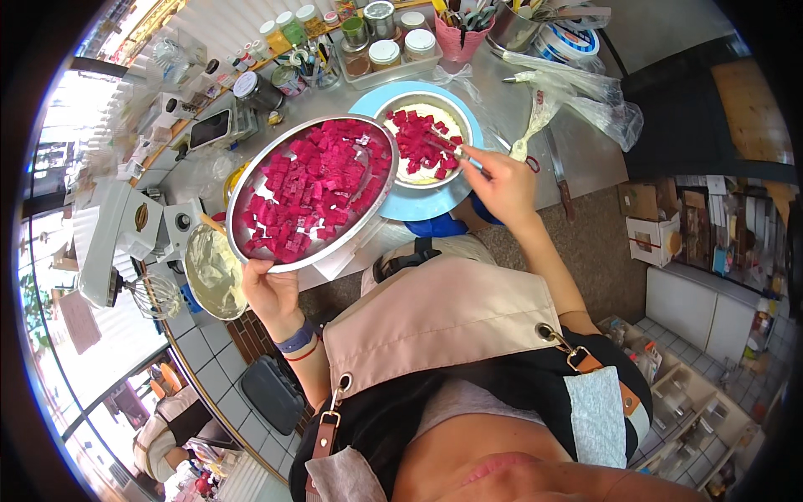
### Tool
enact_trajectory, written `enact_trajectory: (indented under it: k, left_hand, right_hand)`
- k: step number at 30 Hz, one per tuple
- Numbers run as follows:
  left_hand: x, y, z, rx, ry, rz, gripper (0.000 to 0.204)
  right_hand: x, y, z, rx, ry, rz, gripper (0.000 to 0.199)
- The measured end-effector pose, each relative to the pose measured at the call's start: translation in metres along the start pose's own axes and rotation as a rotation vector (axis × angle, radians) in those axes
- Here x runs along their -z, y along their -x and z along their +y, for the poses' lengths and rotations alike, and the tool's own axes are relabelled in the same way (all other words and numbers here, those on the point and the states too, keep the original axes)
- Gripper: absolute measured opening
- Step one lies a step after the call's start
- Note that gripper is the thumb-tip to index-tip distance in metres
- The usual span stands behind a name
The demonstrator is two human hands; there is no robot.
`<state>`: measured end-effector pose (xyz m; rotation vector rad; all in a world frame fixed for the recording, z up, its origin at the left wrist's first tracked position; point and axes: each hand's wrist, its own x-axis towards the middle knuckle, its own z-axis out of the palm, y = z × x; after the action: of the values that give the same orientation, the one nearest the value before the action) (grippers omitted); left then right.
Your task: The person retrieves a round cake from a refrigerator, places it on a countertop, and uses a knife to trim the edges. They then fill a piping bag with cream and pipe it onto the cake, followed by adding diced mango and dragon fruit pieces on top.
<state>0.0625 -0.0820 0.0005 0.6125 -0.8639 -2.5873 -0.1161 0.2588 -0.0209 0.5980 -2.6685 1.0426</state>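
My left hand (272,293) grips the lower rim of a shiny oval metal tray (241,209), tilted toward the round pan. Deep-pink cubes of fruit (305,184), which look like dragon fruit, cover the tray. Beside it, a round metal cake pan (418,185) sits on a light blue round board (439,207). Inside this pan, pale cream (428,111) shows around a scattering of the same pink cubes (418,142). My right hand (504,186) is closed around a slim utensil (474,163) whose tip reaches over the cubes; its exact kind is hard to make out.
A filled piping bag (539,113) and a knife (562,180) lie right of the pan. Jars in a clear bin (385,57) and a pink tool pot (460,38) line the back. At left are a stand mixer (125,222) and a cream-smeared bowl (213,272).
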Motion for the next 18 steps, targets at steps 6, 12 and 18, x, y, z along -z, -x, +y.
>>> enact_trajectory:
  k: [6,12,18]
  left_hand:
    - [-0.004,-0.001,0.005,0.049,0.065,-0.023,0.057]
    - [0.006,-0.001,0.006,0.028,0.098,0.003,0.060]
    - [0.003,-0.003,0.004,0.028,0.095,-0.021,0.059]
  right_hand:
    - [-0.012,0.005,-0.011,0.105,-0.013,-0.081,0.021]
    - [-0.008,-0.003,-0.001,0.000,0.006,-0.019,0.022]
    - [-0.019,0.000,-0.009,0.148,0.048,-0.057,0.023]
